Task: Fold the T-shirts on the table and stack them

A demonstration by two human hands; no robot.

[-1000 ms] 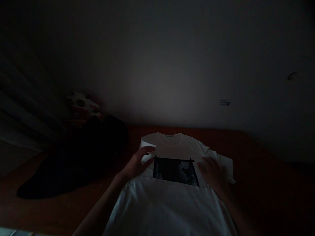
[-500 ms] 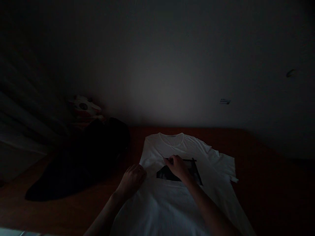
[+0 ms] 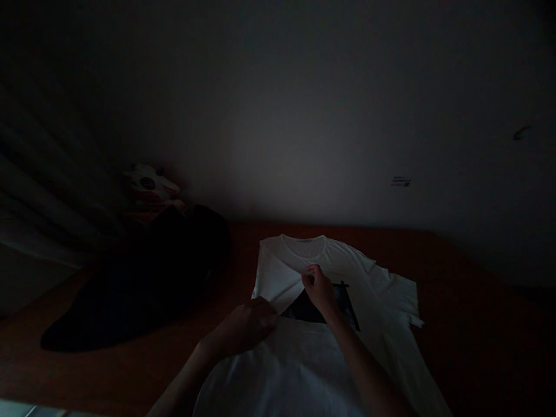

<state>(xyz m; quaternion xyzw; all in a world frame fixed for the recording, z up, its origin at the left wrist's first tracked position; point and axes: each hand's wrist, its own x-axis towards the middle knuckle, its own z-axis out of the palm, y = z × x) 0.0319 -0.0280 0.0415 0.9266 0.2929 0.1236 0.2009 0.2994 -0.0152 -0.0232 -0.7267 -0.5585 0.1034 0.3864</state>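
The white T-shirt lies on the table, its lower end cut off. On the shirt, the right hand pinches cloth half covering the dark print; at its left edge, the left hand's grip cannot be told.

Your hands: two, one bare left hand and one bare right hand
Shirts before you: one white, short-sleeved cloth T-shirt
Prints you see on it: one dark rectangular picture
Bundles: one large, black, soft-looking heap
Toys: one white-and-pink rounded figure
Tables: one flat reddish-brown top
Wall stickers facing you: one small rectangular label
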